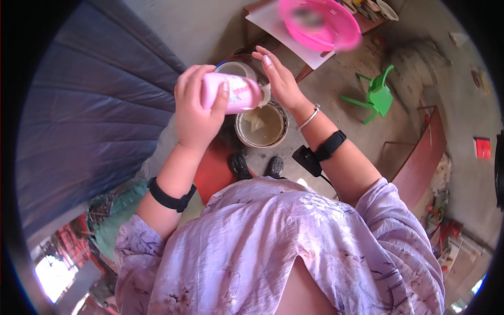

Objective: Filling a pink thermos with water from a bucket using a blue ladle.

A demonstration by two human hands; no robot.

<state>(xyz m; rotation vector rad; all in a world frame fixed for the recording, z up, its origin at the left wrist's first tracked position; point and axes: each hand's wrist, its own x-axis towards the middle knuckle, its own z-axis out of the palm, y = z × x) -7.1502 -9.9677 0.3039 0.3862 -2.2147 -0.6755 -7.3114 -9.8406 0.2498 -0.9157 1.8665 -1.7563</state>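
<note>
My left hand (197, 107) is wrapped round a pink bottle (231, 94) and holds it lying on its side. The bottle's narrower end points toward my right hand, with a pale piece (265, 96) at its tip that looks like a cap or pump; its exact kind is unclear. My right hand (283, 81) is raised beside that end, fingers stretched out, with nothing seen in its grasp. Below the bottle stands a round bucket (261, 143) of cloudy liquid with something pale in it. Behind the bottle, a second round container (236, 67) is partly hidden.
A bright pink basin (336, 31) sits on a table (283, 32) at the far right. A small green chair (379, 97) stands on the floor to the right, near a brown board (420, 157). Dark quilted cloth (100, 105) hangs along the left. My shoes are close to the bucket.
</note>
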